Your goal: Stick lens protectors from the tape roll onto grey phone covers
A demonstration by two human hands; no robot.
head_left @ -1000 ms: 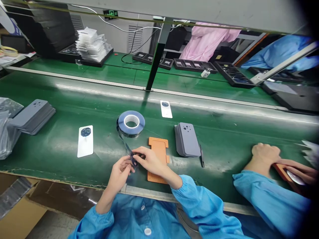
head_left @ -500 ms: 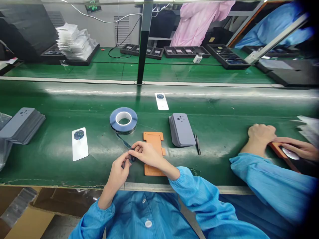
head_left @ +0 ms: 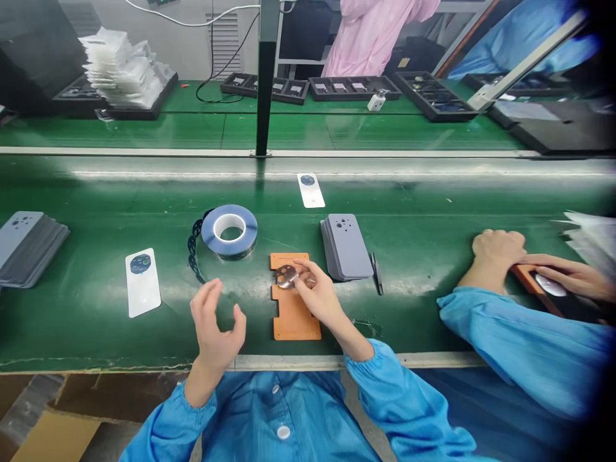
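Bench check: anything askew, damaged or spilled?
Minor only. The bench's front edge looks ragged at left, possibly worn. The far-left grey stack is skewed, its plates not squared up. Thin marks near the right hand could be scratches or strands. No spill visible.

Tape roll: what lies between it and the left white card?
In the head view, a curved strip of dark pieces lies between the roll and the card.

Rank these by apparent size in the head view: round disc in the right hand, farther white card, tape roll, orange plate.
1. Orange plate, partly covered
2. Tape roll
3. Farther white card
4. Round disc in the right hand
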